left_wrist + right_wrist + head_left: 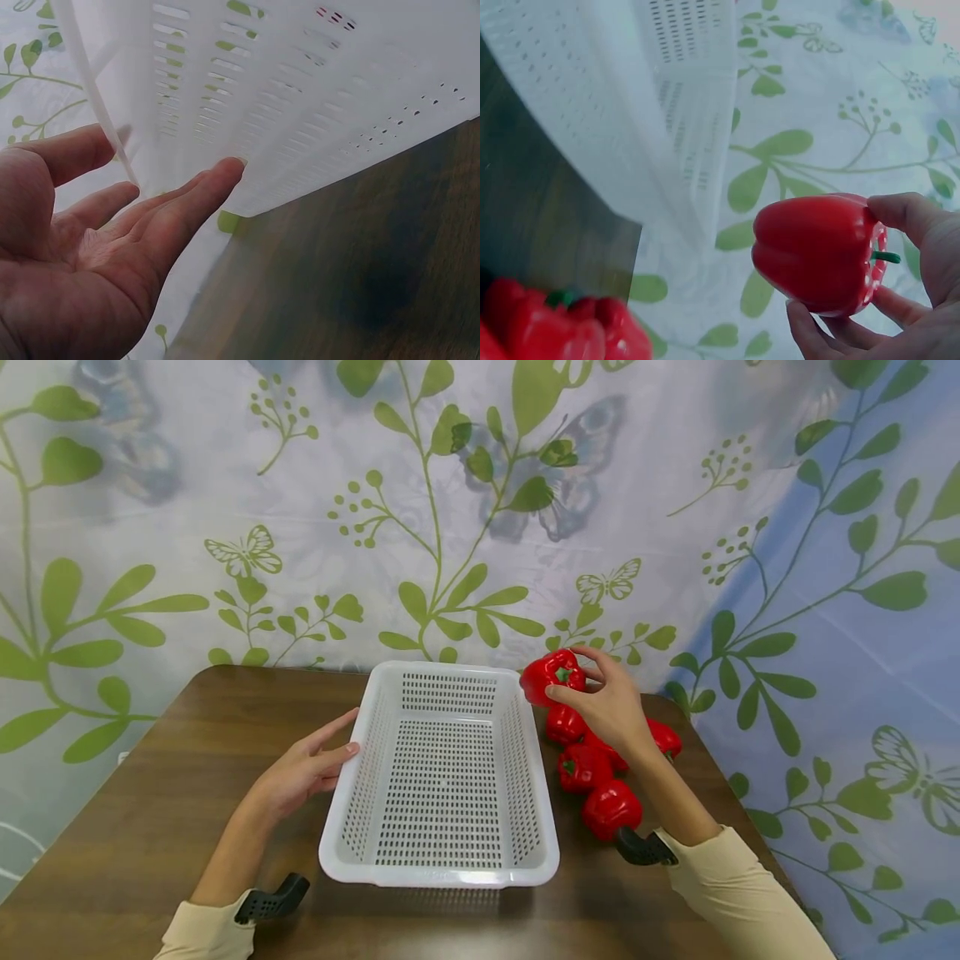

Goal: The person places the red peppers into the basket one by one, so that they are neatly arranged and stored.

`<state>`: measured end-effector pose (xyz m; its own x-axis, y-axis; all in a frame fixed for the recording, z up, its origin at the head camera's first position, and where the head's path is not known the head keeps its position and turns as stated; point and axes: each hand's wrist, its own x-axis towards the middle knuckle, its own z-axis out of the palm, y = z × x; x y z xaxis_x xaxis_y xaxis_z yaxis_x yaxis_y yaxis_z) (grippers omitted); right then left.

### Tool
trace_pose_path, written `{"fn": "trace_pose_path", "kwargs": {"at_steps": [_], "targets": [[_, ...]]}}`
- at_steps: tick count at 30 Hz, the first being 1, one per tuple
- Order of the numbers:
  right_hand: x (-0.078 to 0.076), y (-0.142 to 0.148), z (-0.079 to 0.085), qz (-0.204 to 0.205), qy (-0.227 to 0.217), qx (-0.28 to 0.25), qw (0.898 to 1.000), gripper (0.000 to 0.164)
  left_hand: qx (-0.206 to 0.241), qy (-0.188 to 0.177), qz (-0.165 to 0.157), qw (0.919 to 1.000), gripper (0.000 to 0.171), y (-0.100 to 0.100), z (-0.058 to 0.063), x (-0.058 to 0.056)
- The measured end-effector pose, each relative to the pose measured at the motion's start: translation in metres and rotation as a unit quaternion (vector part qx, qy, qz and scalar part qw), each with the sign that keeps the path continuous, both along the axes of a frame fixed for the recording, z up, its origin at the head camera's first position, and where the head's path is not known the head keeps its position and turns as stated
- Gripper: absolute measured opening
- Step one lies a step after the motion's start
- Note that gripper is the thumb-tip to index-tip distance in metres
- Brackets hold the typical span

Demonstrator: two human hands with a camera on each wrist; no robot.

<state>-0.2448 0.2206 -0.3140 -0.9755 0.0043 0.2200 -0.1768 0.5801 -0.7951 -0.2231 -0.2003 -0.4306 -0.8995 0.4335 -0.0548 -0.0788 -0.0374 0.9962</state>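
Bright even light, soft shadows; wrist views blurred, head view sharp

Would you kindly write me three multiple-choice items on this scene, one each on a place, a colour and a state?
1. Where is the pile of peppers that lie on the table?
A. inside the basket
B. to the right of the basket
C. to the left of the basket

2. What colour is the basket?
A. white
B. blue
C. black

3. What is the right hand doing?
A. lying flat on the table
B. gripping the basket rim
C. holding a pepper

Answers: 1 B, the head view shows them beside the basket's right wall. 2 A, its perforated walls are white. 3 C, its fingers curl round a red pepper held in the air, while the left hand rests against the basket.
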Motion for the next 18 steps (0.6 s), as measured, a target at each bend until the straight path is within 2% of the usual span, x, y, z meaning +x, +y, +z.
{"fn": "trace_pose_path", "kwargs": {"at_steps": [8,18], "targets": [[-0.017,-0.039,0.0,0.039,0.016,-0.047,0.998,0.065,0.002,0.002,0.004,1.0,0.063,-0.002,-0.002,0.001],[-0.031,-0.082,-0.002,0.064,0.02,-0.076,0.995,0.062,0.003,0.001,0.005,1.0,0.063,0.001,-0.004,0.0]]}}
